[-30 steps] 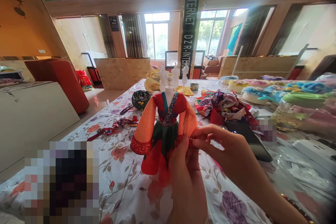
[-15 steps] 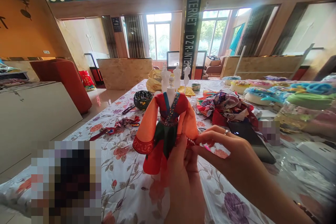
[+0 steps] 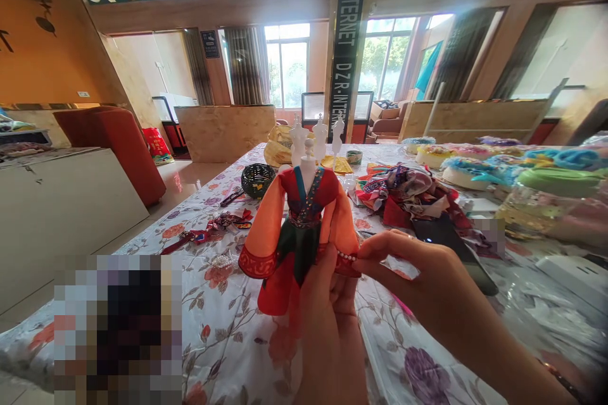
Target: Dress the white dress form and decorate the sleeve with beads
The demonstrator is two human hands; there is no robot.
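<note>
A miniature white mannequin (image 3: 308,171) stands upright in front of me in a doll's dress (image 3: 301,237) with a red bodice, green panels and orange sleeves. My left hand (image 3: 327,329) comes from below and is closed on the red-patterned cuff of the right-hand sleeve, thumb in front. Across that cuff lies a short string of pearl beads (image 3: 346,255). Its outer end is pinched between the thumb and fingers of my right hand (image 3: 413,266). The left-hand sleeve hangs free. Part of the skirt is hidden behind my left hand.
Behind the dress stand white mini mannequins (image 3: 299,142) and a dark woven basket (image 3: 258,181). Fabric scraps (image 3: 413,193), a dark phone (image 3: 456,253), a green-lidded jar (image 3: 551,202) and plastic wrapping (image 3: 546,313) lie to the right. Loose pearl beads (image 3: 222,261) rest on the flowered tablecloth (image 3: 228,316).
My right hand has shifted slightly, its fingers now pinched closer together. More of the bead string shows, lying across the cuff. My left hand still holds the sleeve.
</note>
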